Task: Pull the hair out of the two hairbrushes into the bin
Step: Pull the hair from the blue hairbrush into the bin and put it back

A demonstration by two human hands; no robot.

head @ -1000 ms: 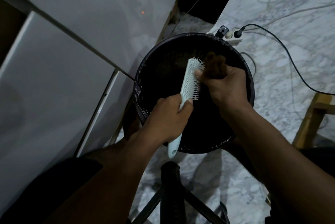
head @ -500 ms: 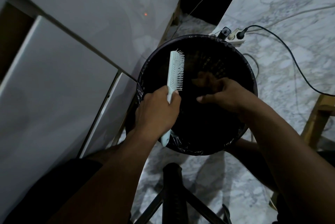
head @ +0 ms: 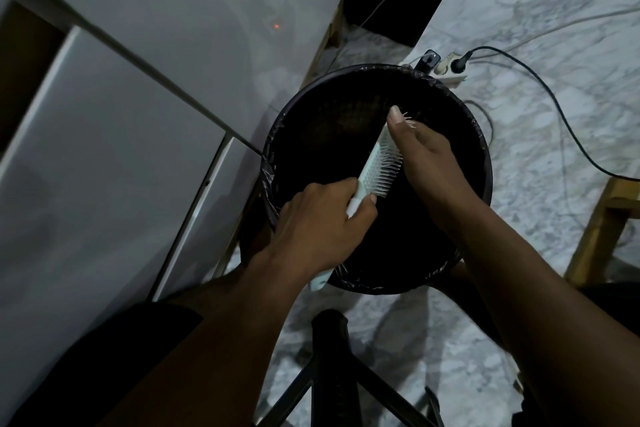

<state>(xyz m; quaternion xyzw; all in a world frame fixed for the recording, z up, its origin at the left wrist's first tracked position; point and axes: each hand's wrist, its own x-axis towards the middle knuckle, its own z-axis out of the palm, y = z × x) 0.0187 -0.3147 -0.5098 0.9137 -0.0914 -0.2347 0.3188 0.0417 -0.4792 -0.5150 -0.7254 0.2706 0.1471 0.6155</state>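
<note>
Pale mint plastic hairbrush with white bristles (head: 375, 167) is held tilted over the round black bin lined with a dark plastic bag (head: 479, 191), head up and away, handle end poking out below the left hand past the near rim. Left hand (head: 322, 222) has its grip clenched around the brush handle, thumb lying along the side near the bristle base. Right hand (head: 427, 156) sits on the bristle side of the brush head, thumb stretched up along the tip, other fingers curled behind the bristles; its grip is pressed onto the brush head, can't tell if any hair is pinched between the fingers. Bristles face right toward the right palm. Inside of the bin is very dark, contents not readable. Bin stands on the grey-white marble floor (head: 554, 80), just beside a white cabinet front (head: 121, 149) on the left. Behind the bin's far rim a white power strip (head: 450, 72) lies on the floor with a black plug and black cable (head: 540, 80) running off to the right. A wooden furniture leg (head: 595, 229) is at the right edge. Black stand with splayed legs (head: 329, 367) is in the foreground between the two forearms. Only one hairbrush in view.
</note>
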